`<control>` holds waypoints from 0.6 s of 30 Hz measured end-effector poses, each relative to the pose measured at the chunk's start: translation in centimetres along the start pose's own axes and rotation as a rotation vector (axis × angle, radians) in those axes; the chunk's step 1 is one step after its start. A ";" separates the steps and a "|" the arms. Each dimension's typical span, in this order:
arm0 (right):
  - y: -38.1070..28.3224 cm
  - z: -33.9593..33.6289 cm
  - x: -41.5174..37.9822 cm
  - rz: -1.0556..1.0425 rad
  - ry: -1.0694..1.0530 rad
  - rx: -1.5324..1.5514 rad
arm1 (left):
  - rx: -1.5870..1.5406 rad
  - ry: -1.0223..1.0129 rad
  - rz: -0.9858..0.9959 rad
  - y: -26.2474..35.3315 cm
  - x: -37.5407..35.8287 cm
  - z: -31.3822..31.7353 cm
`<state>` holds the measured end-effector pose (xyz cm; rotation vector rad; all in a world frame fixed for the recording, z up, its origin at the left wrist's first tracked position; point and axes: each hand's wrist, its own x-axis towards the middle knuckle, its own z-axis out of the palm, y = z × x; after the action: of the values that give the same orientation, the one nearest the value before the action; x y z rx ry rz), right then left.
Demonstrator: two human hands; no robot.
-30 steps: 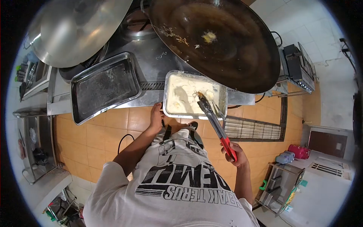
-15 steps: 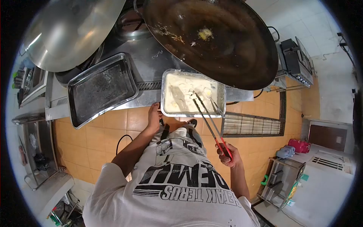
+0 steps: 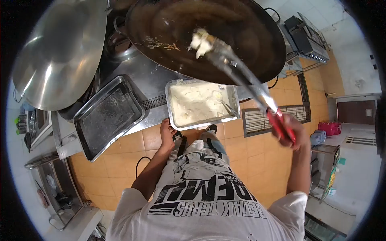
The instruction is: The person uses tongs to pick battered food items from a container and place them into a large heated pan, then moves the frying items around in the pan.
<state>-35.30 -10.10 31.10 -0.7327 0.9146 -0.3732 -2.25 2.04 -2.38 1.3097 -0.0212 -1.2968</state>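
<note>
My right hand [image 3: 288,131] is closed round the red handles of metal tongs [image 3: 245,74], which are blurred by motion. Between the tong tips is a pale, batter-coated piece of food [image 3: 202,44], above the large dark wok [image 3: 161,20]. My left hand [image 3: 167,131] grips the near left corner of a rectangular metal tray [image 3: 169,105], its fingers partly hidden. Thick cream-coloured batter [image 3: 193,105] with lumps in it fills this tray. A metal utensil [image 3: 228,107] leans in the batter at the right side.
An oily dark baking tray [image 3: 110,116] lies on the steel counter [image 3: 150,82] to the left. Beyond it stands a big shiny metal lid or bowl [image 3: 60,52]. A floor grate [image 3: 257,120] and a small oven [image 3: 307,40] are on the right.
My right hand has moved up and right, lifting the tongs from the batter to over the wok with a coated piece between the tips. My left hand stays at the tray corner.
</note>
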 end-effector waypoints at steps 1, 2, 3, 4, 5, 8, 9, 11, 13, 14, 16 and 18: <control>-1.9 -0.2 0.8 -0.040 0.070 -0.134 | -0.004 -0.002 0.000 0.0 0.0 0.0; -3.8 -0.3 1.6 -0.080 0.140 -0.268 | -0.008 -0.003 0.000 0.1 0.0 0.0; -5.5 -0.5 2.4 -0.073 0.215 -0.366 | -0.022 0.012 0.004 0.3 -0.3 0.2; -7.0 -0.7 3.2 -0.063 0.291 -0.464 | -0.014 0.005 0.008 0.6 -0.4 0.3; -8.4 -1.0 4.1 -0.035 0.331 -0.537 | -0.007 -0.002 0.011 0.9 -0.6 0.4; -11.4 -2.8 7.4 0.040 0.372 -0.687 | -0.005 0.027 0.014 0.9 -0.9 0.7; -12.3 -3.3 8.6 0.076 0.371 -0.731 | -0.007 0.028 0.022 0.6 -0.7 0.6; -13.5 -4.0 10.7 0.136 0.383 -0.841 | -0.009 0.032 0.027 0.6 -0.7 0.7; -14.0 -4.2 12.7 0.190 0.407 -0.974 | -0.009 0.040 0.018 1.2 -1.2 1.2; -14.0 -4.4 13.5 0.192 0.424 -0.991 | -0.008 0.040 0.010 1.5 -1.3 1.3; -13.9 -4.7 14.8 0.199 0.453 -1.027 | -0.008 0.047 -0.006 1.6 -1.5 1.3; -14.0 -5.0 15.3 0.154 0.461 -1.075 | 0.002 0.040 0.012 1.3 -1.2 1.1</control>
<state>-30.59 -30.93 30.20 -1.5769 1.6204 0.1419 -2.57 1.79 -0.32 1.3351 -0.0021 -1.2608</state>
